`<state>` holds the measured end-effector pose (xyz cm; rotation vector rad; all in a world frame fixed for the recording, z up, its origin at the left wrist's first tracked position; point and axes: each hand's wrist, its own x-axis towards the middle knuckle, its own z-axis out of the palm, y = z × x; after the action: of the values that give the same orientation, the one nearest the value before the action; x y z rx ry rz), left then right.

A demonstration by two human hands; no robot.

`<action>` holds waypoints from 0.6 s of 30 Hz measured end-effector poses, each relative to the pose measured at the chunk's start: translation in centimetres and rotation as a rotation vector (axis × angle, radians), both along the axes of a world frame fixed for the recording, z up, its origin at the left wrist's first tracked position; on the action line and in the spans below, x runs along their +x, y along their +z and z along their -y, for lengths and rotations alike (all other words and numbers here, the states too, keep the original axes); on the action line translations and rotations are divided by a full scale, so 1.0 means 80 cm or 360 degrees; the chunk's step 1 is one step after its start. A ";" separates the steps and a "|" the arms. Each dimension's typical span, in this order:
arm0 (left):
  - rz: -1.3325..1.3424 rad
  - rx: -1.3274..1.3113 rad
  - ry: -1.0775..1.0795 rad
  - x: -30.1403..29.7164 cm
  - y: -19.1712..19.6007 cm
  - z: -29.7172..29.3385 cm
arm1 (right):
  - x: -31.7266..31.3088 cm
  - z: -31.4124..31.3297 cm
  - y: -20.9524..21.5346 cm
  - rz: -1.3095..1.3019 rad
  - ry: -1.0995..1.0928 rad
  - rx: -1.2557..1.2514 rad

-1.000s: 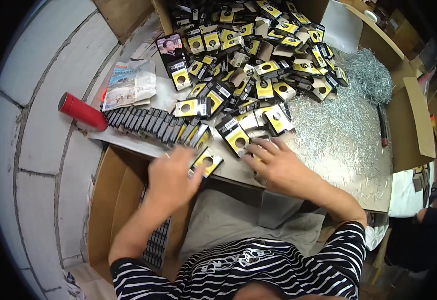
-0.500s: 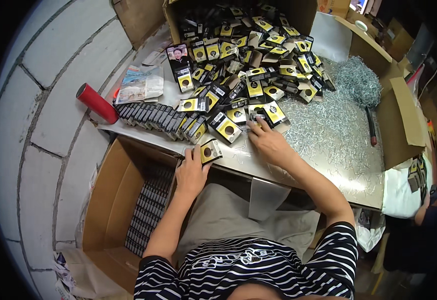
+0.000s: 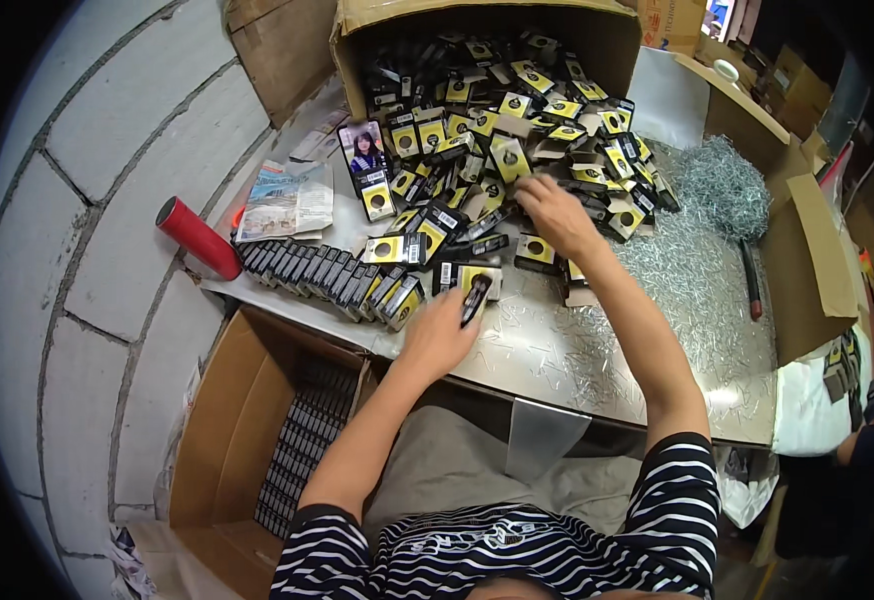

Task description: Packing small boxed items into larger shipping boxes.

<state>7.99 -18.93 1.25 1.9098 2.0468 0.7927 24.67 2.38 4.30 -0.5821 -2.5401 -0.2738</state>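
Observation:
My left hand (image 3: 441, 335) is closed round a small black and yellow box (image 3: 475, 298), held tilted near the table's front edge. Another small box lies right behind it, partly covered. Farther off, my right hand (image 3: 561, 215) reaches into the heap, its fingertips pinching the lower end of a black and yellow box with a raised flap (image 3: 509, 158). Loose boxes of the same kind surround it, many with flaps raised. To the left, a row of boxes (image 3: 327, 275) stands packed side by side along the table edge.
A large carton (image 3: 487, 10) lies tipped behind the heap. Metal pins (image 3: 647, 310) cover the right of the table, beside a tangled wire-like clump (image 3: 722, 190) and a dark rod (image 3: 750, 280). A phone (image 3: 363, 150), red cylinder (image 3: 199, 238) and newspaper (image 3: 287, 200) stand left. Below is an open carton (image 3: 202, 430).
My left hand has moved right and away from me, its box now turned on edge. My right hand has moved farther into the heap, leaving the boxes near the table's middle.

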 end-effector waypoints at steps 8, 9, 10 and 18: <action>0.0473 0.0328 -0.0026 0.052 0.025 -0.170 | 0.000 -0.047 0.023 -0.0542 -0.0401 0.0207; 0.0529 0.0337 0.0006 0.048 0.035 -0.180 | 0.009 -0.039 0.026 -0.0537 -0.0395 0.0195; 0.0585 0.0354 0.0030 0.047 0.048 -0.186 | 0.025 -0.024 0.031 -0.0636 -0.0413 0.0019; 0.0528 0.0294 -0.0116 -0.014 0.101 -0.068 | 0.227 0.228 0.014 -0.0510 -0.0647 -0.0509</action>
<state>6.86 -13.52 9.30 1.7851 1.7479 1.2245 42.86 -15.87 5.39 -1.1684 -2.1500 0.0870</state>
